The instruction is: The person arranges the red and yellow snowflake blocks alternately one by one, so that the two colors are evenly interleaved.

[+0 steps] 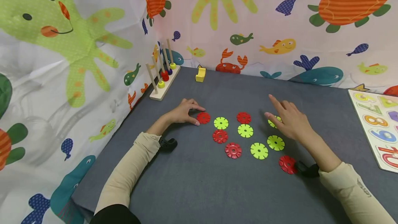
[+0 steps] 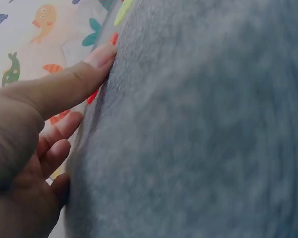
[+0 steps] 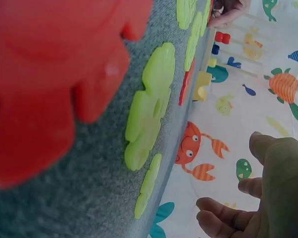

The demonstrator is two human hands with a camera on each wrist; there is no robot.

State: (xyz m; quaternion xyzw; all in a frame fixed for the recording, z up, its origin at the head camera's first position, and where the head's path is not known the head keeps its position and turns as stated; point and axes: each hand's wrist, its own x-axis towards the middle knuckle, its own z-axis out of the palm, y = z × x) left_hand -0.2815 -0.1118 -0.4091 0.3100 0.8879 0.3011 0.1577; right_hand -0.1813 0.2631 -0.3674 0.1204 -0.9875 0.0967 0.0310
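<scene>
With thumb and forefinger at its edge, my left hand (image 1: 183,112) pinches a red notched plastic disc (image 1: 203,117) lying on the grey table. In the left wrist view the thumb (image 2: 84,77) covers much of that disc. My right hand (image 1: 290,120) hovers with loosely extended fingers and holds nothing. Beneath it, a yellow-green disc (image 1: 273,121) is partly hidden. Other red discs (image 1: 220,136) and yellow-green discs (image 1: 259,150) lie flat between the hands. One red disc (image 1: 286,164) is beside the right wrist strap and looms close in the right wrist view.
A wooden peg rack (image 1: 160,94) with coloured beads stands at the back left. Near the back edge sits a yellow block (image 1: 200,74). A number puzzle board (image 1: 368,127) lies at the right. Cloth printed with sea animals (image 1: 264,20) hangs behind and along the left.
</scene>
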